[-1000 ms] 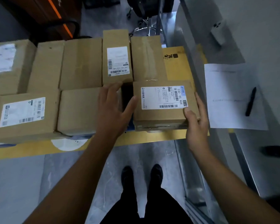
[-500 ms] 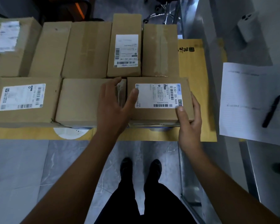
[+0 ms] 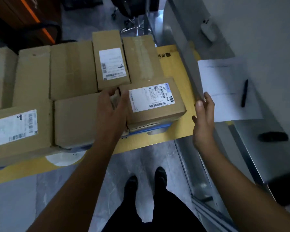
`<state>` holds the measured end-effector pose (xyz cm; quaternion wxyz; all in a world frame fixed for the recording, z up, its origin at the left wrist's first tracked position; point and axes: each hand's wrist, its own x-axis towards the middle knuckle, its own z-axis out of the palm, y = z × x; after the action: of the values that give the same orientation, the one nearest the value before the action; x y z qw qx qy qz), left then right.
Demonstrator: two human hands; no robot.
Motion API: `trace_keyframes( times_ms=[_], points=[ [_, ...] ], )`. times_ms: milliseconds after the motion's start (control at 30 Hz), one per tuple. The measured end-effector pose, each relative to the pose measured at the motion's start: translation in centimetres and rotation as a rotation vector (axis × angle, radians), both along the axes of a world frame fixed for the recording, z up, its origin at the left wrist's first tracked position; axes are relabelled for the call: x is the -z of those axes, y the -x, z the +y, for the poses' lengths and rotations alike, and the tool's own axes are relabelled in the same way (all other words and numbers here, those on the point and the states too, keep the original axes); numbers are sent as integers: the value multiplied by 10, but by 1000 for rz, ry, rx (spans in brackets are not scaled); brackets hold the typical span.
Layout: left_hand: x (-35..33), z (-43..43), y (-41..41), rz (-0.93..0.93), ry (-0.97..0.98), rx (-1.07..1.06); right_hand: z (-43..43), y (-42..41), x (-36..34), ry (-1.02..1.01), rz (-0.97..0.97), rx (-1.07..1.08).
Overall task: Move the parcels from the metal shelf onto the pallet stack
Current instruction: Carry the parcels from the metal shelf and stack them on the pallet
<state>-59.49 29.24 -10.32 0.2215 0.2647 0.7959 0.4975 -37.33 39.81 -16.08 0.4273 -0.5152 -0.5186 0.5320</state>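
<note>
Touching the labelled parcel (image 3: pixel 157 114) among neighbouring boxes (image 3: pixel 77 119), left fingers (image 3: pixel 105 96) spread; right fingers (image 3: pixel 208 99) released

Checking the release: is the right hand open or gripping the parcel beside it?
Open: the right hand is clear of the parcel, fingers relaxed.

The labelled parcel (image 3: pixel 155 102) is set on the pallet stack (image 3: pixel 182 76), right of a plain parcel (image 3: pixel 75 119) (further parcels (image 3: pixel 110 61) behind them); paper (image 3: pixel 224 84) and pen (image 3: pixel 244 93) are laid on the metal shelf (image 3: pixel 258 124), further right.
</note>
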Motion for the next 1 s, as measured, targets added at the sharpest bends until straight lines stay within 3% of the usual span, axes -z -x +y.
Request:
trace_keyframes(
  times_ms=[167,433,600,1000],
  points=[
    [-21,-3,-23,90,-101,251,-56,-49,-24,-76,-55,98],
    [-24,-27,-158,-103,-223,959,-187,-144,-51,-107,-163,359],
    [-23,-72,-252,-99,-231,1271,-275,-208,-67,-138,-216,621],
    [-34,-232,-472,-53,-326,1635,-470,-370,-71,-104,-128,1043]
  ],
)
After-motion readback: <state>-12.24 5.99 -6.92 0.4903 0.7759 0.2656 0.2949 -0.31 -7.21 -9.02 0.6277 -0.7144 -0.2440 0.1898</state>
